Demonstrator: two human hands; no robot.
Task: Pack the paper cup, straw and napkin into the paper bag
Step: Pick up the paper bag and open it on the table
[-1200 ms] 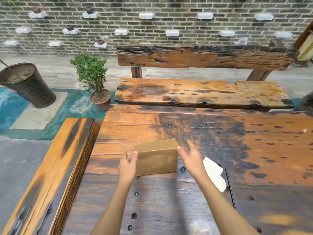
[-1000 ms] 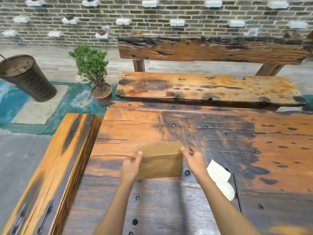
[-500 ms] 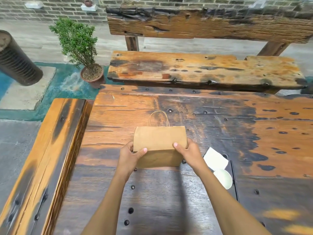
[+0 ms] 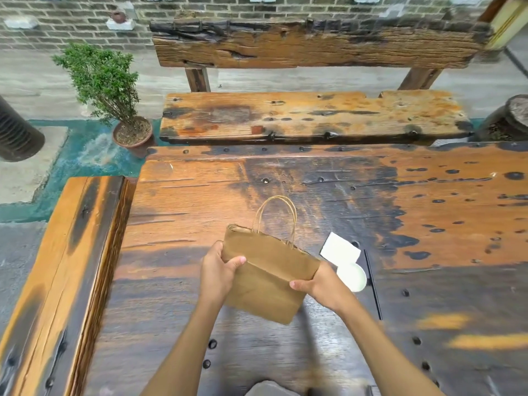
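A flat brown paper bag [image 4: 265, 278] with twisted handles is held tilted above the wooden table [image 4: 314, 190]. My left hand [image 4: 218, 271] grips its left edge and my right hand [image 4: 320, 284] grips its right edge, thumbs on the front. Just right of the bag a white folded napkin [image 4: 340, 248] lies on the table. Below the napkin sits a white paper cup [image 4: 353, 277], seen from above and partly hidden by my right hand. A thin black straw [image 4: 373, 284] lies lengthwise to the right of the cup.
A wooden bench [image 4: 71, 267] runs along the table's left side, and another bench [image 4: 311, 115] stands beyond the far edge. A potted shrub [image 4: 108, 87] and a dark metal bucket [image 4: 17, 135] stand on the floor at left.
Both hands closed on the bag's sides, lifted it off the table and turned it clockwise, so its handles now show. The camera view tilted downward.
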